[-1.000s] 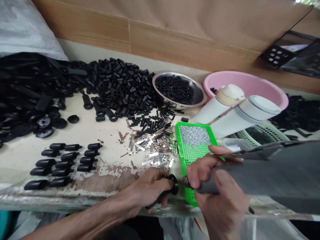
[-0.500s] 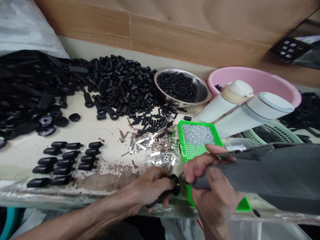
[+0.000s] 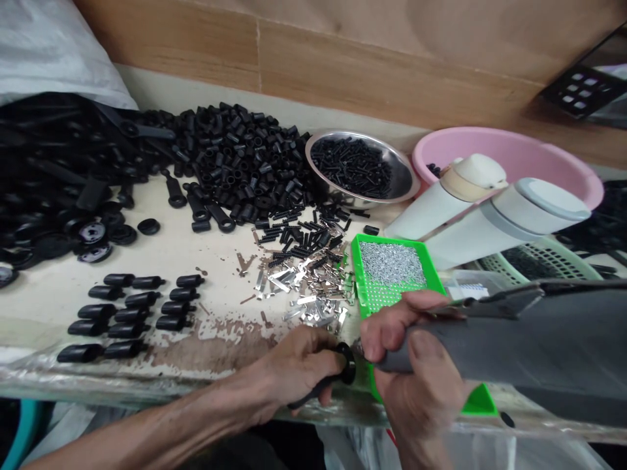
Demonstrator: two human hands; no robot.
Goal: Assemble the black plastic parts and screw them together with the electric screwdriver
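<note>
My left hand [image 3: 306, 365] is closed around a black plastic part [image 3: 349, 363] with a round, flanged end that faces right. My right hand [image 3: 416, 365] grips a thick dark grey power screwdriver [image 3: 494, 339], with its fingers wrapped round the front. The tool's metal tip [image 3: 359, 348] meets the round end of the black part or is very close to it; the exact contact is hidden. Under my right hand lies a green perforated tray [image 3: 360, 281] with a heap of small silvery screws [image 3: 392, 262].
Rows of black cylindrical parts [image 3: 125, 314] lie at left. Flat metal strips [image 3: 313, 297] and black pieces are strewn mid-table. Behind are a pile of black tubes [image 3: 249, 163], a steel bowl [image 3: 409, 189], a pink basin [image 3: 539, 147] and two white bottles [image 3: 509, 222].
The view has shifted slightly, so the table's things sit a little further right. Both hands keep their grips, the tool tip still at the black part.
</note>
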